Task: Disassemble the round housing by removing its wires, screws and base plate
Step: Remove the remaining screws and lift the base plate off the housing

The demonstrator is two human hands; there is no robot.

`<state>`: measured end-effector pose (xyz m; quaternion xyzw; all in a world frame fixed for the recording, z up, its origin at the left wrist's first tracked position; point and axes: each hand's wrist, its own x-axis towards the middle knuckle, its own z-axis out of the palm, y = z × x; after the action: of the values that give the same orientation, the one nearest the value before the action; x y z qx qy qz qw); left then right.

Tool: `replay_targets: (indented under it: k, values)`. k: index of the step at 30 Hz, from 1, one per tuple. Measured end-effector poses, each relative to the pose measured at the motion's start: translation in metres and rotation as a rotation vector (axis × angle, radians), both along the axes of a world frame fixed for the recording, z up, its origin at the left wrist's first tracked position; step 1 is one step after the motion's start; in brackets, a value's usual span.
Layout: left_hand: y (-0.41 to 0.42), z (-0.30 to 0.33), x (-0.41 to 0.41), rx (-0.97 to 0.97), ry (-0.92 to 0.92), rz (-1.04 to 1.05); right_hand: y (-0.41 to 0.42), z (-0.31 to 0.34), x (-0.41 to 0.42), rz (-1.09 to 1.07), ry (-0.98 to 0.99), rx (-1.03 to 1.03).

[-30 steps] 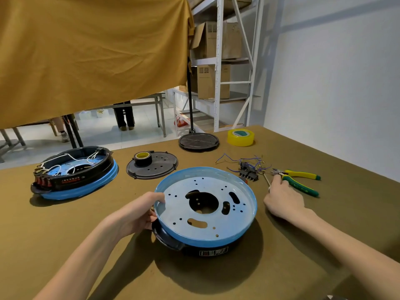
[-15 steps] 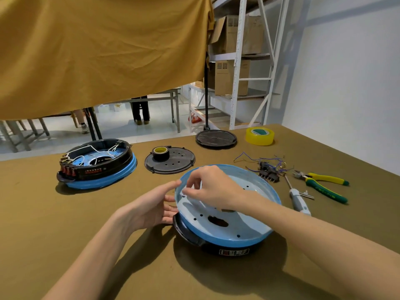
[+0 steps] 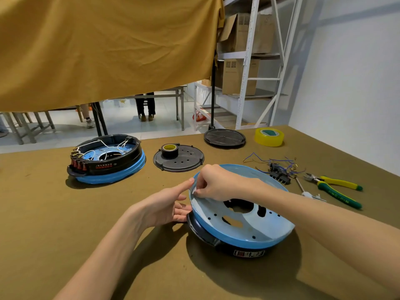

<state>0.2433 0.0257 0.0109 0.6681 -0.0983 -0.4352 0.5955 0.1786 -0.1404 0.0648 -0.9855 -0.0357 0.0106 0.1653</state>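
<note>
Since 1 s ago, right hand [image 3: 218, 182] has left the pliers [image 3: 333, 187] and crossed to the housing [image 3: 240, 215] at table centre, pinching something pale at its 9 o'clock rim. Left hand [image 3: 166, 206], fingers spread, steadies the side. Wires [image 3: 279, 167] lie at 2 o'clock. Likely freeing the plate; next, lift gently.

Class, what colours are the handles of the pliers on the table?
Yellow and green: the pliers have one handle of each colour, shown best in the head view.
</note>
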Motion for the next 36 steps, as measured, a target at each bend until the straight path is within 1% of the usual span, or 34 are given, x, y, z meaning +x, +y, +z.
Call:
replay_targets:
  k: [4, 8, 13, 17, 22, 27, 31, 36]
  values:
    - [0.0, -0.001, 0.0, -0.012, -0.024, -0.01, 0.003, 0.007, -0.001, -0.011, 0.054, -0.032]
    - [-0.001, -0.003, 0.002, -0.006, -0.04, -0.003, 0.006, 0.011, -0.002, -0.017, 0.08, -0.004]
    - [-0.002, -0.007, 0.004, 0.011, -0.063, 0.004, 0.007, 0.016, 0.001, 0.018, 0.175, -0.02]
    - [-0.002, -0.008, 0.005, 0.017, -0.064, 0.006, 0.004, 0.014, 0.003, 0.005, 0.127, -0.026]
    - [-0.002, -0.008, 0.004, 0.026, -0.073, 0.012, 0.004, 0.017, 0.005, 0.058, 0.159, -0.02]
    - [-0.003, -0.007, 0.004, 0.031, -0.081, 0.015, 0.004, 0.009, 0.007, 0.022, 0.091, -0.031]
    - [-0.005, -0.007, 0.004, 0.044, -0.083, 0.036, 0.0, 0.012, 0.008, 0.076, 0.126, -0.004]
    - [-0.003, -0.006, 0.004, 0.041, -0.075, 0.027, -0.006, 0.002, 0.006, -0.007, 0.053, 0.026]
